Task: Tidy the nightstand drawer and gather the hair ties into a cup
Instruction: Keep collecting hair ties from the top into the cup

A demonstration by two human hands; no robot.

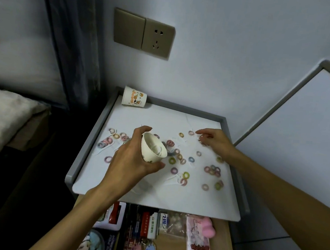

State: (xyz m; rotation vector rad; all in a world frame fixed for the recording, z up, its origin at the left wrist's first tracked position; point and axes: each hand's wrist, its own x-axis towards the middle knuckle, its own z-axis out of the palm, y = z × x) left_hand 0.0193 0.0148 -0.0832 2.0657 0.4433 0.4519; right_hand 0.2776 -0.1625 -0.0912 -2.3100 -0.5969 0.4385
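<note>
Nearest us, at the bottom of the frame, the drawer [172, 249] stands open below the worktop's front edge. Boxes, packets and a pink toy [206, 226] are packed along its back, so we judge that the tidying there has hardly started, if at all.

Gathering looks just as early. The hair ties [173, 171] lie scattered over most of the white worktop [154, 199], some singly and some in small clusters toward its left and right sides. They are small soft rings in pastel pink, green, yellow, blue and lilac. We see none inside the cup [153, 149], though shadow hides part of its interior.

Our left hand [131, 161] is wrapped round that cup at mid-frame, thumb on one side and fingers on the other. It holds the cup above the worktop, tilted so the mouth faces up and right. Our right hand [212, 141] reaches to the upper right of the worktop, over a few ties, with the forefinger stretched out and the other fingers curled. We cannot tell whether it has pinched one.

A second cup [134, 99], printed with cartoons, lies on its side in the worktop's far left corner, against the grey rim. Above it is a wall socket plate [143, 34], and a bed [3, 116] fills the left of the frame.
</note>
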